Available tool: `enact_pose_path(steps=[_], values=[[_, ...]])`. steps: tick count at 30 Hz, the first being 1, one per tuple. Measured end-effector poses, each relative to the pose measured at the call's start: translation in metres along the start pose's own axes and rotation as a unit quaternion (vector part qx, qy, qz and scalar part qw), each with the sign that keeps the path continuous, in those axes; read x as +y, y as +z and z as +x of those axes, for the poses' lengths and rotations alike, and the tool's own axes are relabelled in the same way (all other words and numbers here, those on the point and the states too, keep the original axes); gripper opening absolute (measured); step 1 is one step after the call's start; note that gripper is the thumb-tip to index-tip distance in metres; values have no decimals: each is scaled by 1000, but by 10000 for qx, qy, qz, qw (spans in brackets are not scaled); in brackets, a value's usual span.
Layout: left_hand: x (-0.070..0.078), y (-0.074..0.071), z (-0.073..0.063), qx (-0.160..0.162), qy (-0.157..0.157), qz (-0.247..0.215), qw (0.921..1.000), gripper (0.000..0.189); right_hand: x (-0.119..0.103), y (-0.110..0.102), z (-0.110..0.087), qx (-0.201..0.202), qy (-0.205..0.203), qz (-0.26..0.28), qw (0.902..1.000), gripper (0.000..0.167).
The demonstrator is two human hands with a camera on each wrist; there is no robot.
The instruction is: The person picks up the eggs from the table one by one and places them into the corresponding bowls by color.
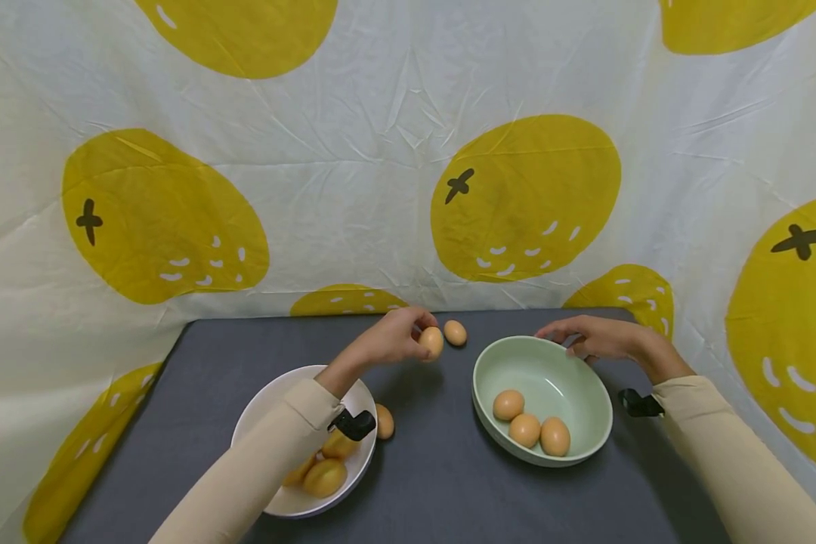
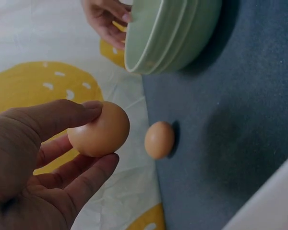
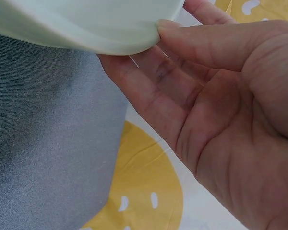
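My left hand (image 1: 400,336) pinches a brown egg (image 2: 105,132) between thumb and fingertips, in the air above the table. Another egg (image 1: 455,333) lies on the table just beyond it. To the right stands a pale green bowl (image 1: 493,363) with three eggs (image 1: 525,430) at its near side. The right hand (image 1: 605,338) grips that bowl's far rim, thumb (image 3: 197,45) on the rim and fingers against the outside. A white bowl (image 1: 261,400) sits under the left forearm, which partly hides several yellowish rounded things (image 1: 325,477) in it.
One more egg (image 1: 384,421) lies on the table against the white bowl's right side. A dark grey cloth covers the table (image 1: 421,483). Behind it hangs a white curtain (image 1: 353,219) printed with large yellow fruit shapes.
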State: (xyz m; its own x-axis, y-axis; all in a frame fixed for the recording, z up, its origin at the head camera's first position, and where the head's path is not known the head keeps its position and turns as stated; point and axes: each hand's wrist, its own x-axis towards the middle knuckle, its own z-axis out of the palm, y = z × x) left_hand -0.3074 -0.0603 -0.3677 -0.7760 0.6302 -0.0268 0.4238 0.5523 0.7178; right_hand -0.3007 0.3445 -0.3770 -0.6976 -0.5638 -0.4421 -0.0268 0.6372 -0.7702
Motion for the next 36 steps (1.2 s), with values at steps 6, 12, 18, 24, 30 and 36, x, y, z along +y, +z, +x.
enact_pose_path(steps=[6, 12, 18, 24, 30, 36], values=[[3, 8, 6, -122, 191, -97, 9997, 46, 0, 1, -1, 5, 44, -1, 10000, 52], [6, 16, 11, -268, 423, -74, 9987, 47, 2, 2, 0, -14, 8, 3, 10000, 52], [14, 24, 18, -378, 601, -1, 9975, 45, 4, 1, 2, 4, 44, 28, 10000, 53], [20, 35, 23, -629, 890, -102, 9940, 45, 5, 1, 3, -8, 42, 33, 10000, 53], [27, 46, 30, -749, 1100, -90, 9911, 46, 3, 2, 2, 21, 36, -55, 10000, 52], [33, 56, 37, -934, 1224, -149, 9880, 46, 1, 1, 1, 49, 37, -141, 9999, 52]])
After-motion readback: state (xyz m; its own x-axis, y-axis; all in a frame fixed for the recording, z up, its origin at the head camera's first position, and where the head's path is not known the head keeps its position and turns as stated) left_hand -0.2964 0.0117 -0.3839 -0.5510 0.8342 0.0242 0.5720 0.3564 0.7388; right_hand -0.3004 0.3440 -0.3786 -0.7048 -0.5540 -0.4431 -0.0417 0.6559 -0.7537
